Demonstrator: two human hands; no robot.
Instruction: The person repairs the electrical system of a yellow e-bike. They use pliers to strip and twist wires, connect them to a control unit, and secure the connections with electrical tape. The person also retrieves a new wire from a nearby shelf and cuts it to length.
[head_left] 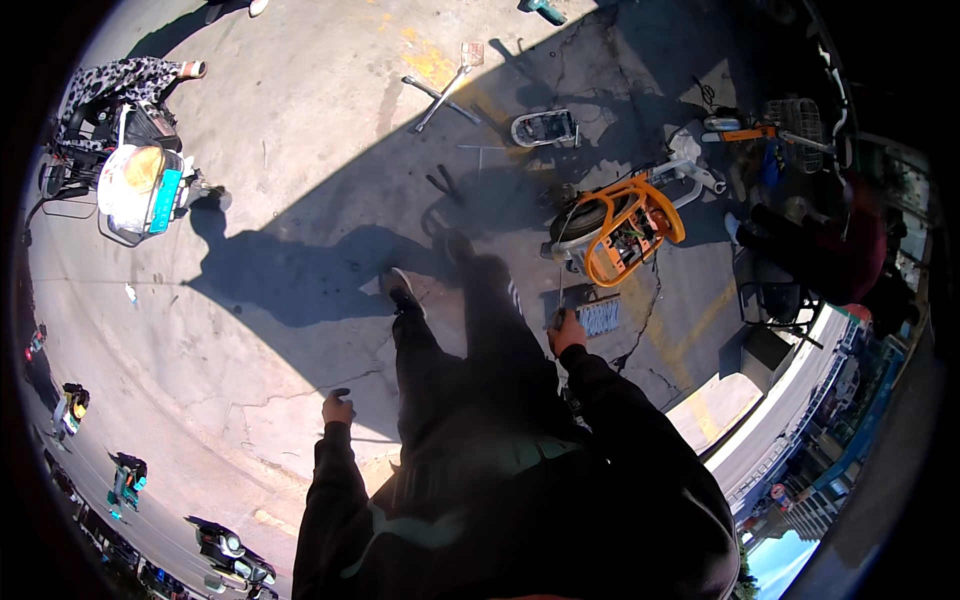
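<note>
My right hand (569,332) grips a thin metal tool (561,303), seemingly a screwdriver or wrench, beside a blue-and-silver tool case (598,317) on the ground. Just beyond lies a partly stripped scooter with an orange frame (620,210), its wheel and inner parts exposed. My left hand (338,408) hangs low at my left side with curled fingers; what, if anything, it holds is too small to make out. My legs and shoes stand on shadowed, cracked concrete (330,260).
Crossed metal tools (442,98) and a grey tray-like part (543,127) lie ahead. A parked scooter (145,195) stands left, near someone in spotted clothing (120,85). Another person in maroon (840,240) is at right beside an orange-framed bike (760,133). Riders and scooters (230,560) line the lower left.
</note>
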